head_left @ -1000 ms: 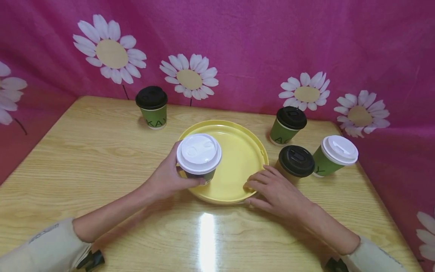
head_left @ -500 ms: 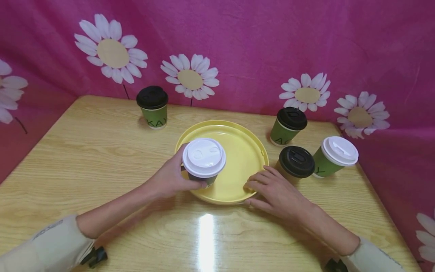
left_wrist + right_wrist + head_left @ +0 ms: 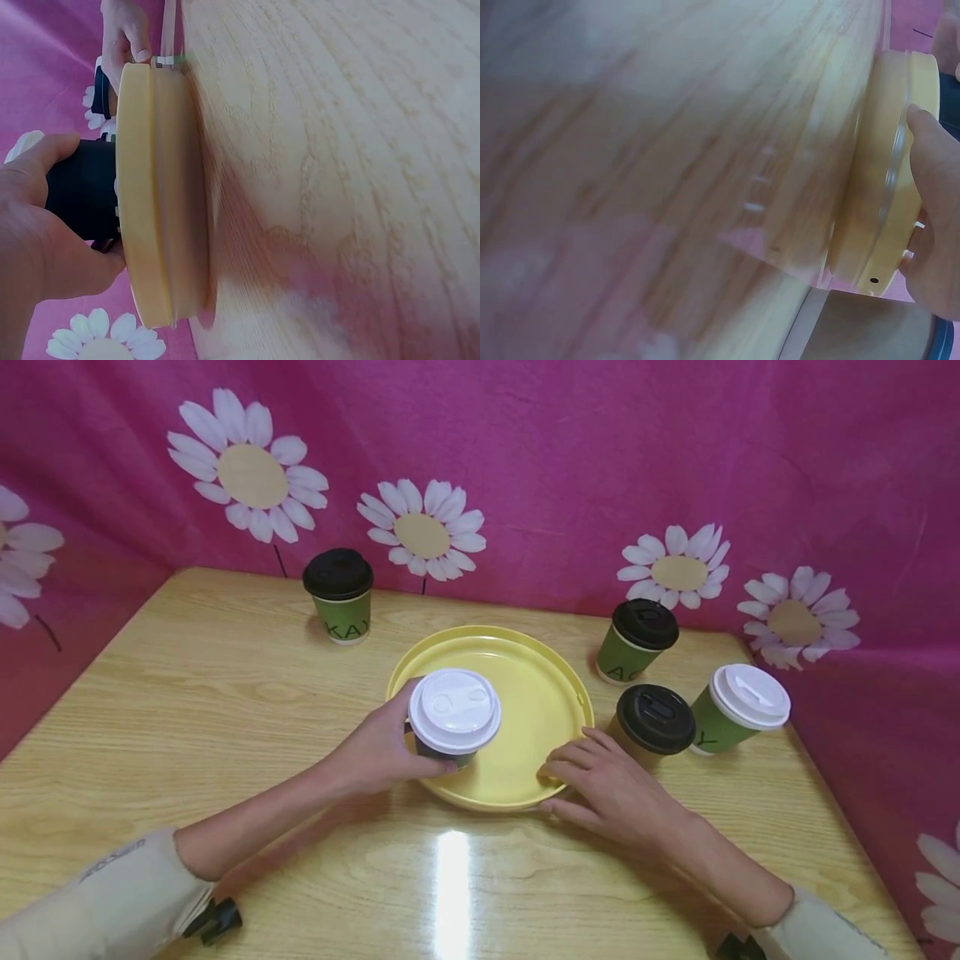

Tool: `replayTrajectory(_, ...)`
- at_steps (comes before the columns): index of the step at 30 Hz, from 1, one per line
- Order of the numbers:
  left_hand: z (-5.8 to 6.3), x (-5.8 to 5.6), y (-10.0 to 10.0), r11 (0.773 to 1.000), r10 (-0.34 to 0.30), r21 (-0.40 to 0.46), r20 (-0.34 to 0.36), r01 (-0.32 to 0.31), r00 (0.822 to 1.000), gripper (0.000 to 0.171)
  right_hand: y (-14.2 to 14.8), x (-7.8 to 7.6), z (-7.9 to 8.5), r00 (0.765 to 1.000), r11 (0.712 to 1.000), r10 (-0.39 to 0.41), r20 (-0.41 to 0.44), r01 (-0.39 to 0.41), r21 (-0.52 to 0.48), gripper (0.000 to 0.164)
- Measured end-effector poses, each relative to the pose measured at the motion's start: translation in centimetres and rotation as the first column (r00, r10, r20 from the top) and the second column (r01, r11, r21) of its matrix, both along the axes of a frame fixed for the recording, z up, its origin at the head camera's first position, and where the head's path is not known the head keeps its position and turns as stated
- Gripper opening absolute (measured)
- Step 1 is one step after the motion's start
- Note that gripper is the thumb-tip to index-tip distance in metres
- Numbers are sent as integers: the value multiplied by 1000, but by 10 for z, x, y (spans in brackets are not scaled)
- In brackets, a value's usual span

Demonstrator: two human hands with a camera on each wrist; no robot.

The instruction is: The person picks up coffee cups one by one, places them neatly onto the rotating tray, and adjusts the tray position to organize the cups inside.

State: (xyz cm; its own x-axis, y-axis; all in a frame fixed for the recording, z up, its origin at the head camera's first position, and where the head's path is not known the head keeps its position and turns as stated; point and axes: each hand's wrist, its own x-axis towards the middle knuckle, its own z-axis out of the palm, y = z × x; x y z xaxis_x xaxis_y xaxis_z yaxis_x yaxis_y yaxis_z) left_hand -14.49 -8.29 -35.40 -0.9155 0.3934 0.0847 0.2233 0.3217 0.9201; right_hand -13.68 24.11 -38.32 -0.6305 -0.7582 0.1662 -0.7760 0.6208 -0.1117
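My left hand (image 3: 382, 747) grips a dark paper coffee cup (image 3: 81, 187) with a white lid (image 3: 454, 710). The cup is upright over the left part of a round yellow tray (image 3: 557, 662); in the left wrist view its base is right at the tray's rim. My right hand (image 3: 609, 783) holds the tray's right front rim, fingers over the edge and thumb (image 3: 922, 124) against the outer side. A brown cup with a black lid (image 3: 655, 720) stands just beyond the right hand, its body partly hidden.
A green cup with a black lid (image 3: 342, 597) stands at the back left. Another black-lidded green cup (image 3: 633, 647) and a white-lidded green cup (image 3: 723, 718) are on the right. A pink daisy-print cloth (image 3: 540, 468) hangs behind the wooden table (image 3: 225, 718).
My left hand has carried the white-lidded cup right and slightly toward me, over the tray, and the cup sits a little lower. The right hand has stayed at the rim.
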Motion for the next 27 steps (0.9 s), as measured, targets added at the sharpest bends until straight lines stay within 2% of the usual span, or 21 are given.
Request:
replayTrajectory(8, 1, -2, 3, 1000, 2, -1, -23, -2, 1000, 93, 0, 0, -1, 1000, 1000, -9, 3, 9, 5, 45)
replayTrajectory(17, 2, -2, 4, 997, 20, -75, 5, -20, 1000, 95, 1, 0, -2, 1000, 1000, 17, -26, -17, -13, 42)
replayTrajectory(27, 5, -1, 4, 994, 58, -97, 61, -52, 996, 93, 1, 0, -2, 999, 1000, 19, -31, -19, -10, 42)
